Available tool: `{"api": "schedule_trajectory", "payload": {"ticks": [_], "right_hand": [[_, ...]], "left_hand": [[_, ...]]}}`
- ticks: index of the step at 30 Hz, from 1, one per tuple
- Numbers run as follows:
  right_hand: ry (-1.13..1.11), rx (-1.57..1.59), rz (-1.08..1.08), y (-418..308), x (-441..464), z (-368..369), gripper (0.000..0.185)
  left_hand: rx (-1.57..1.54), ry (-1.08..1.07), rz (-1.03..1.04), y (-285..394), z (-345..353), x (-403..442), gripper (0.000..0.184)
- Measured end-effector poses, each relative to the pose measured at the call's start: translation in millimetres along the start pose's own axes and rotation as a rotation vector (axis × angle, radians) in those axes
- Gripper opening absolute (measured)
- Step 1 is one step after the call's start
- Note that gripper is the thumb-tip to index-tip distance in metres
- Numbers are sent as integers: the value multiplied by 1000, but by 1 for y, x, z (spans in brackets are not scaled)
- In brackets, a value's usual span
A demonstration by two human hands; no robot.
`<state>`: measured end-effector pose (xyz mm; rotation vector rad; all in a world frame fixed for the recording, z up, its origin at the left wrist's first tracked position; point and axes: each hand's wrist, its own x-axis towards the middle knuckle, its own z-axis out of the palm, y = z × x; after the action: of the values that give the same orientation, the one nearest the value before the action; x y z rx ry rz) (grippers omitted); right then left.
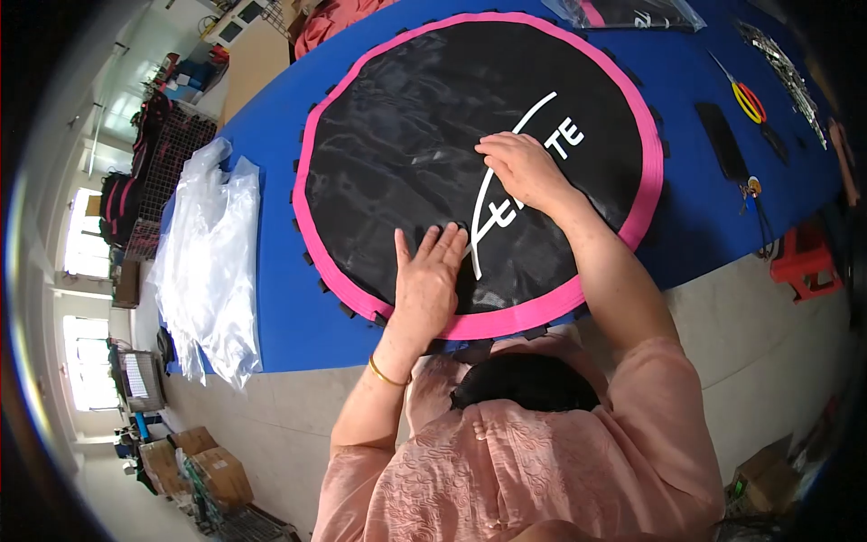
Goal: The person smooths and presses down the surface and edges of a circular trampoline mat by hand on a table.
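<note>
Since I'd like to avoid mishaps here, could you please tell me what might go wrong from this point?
The clear plastic hangs past the edge of the blue table, so it might slide off. The gold bracelet by the left hand could snag the round black sheet if it drags across. The scissors lie uncovered and might nick the sheet, were it slid their way.

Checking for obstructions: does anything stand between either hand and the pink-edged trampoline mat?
Nothing visible: the left hand and right hand rest on the trampoline mat; clear plastic bags lie left of it.
</note>
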<state>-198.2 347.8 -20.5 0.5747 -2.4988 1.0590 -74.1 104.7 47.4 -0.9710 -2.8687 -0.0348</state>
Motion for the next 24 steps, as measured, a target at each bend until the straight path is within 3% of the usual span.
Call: {"api": "schedule_trajectory", "payload": {"ticks": [11,17,24], "right_hand": [[10,-7,11,1,1,0,28],[31,-1,2,2,1,0,27],[18,-19,-19,2,2,-1,27]], "left_hand": [[7,-28,-181,-60,11,18,69],[-79,-5,-158,-36,2,-30,74],[-52,-43,-83,5,-11,-53,63]]}}
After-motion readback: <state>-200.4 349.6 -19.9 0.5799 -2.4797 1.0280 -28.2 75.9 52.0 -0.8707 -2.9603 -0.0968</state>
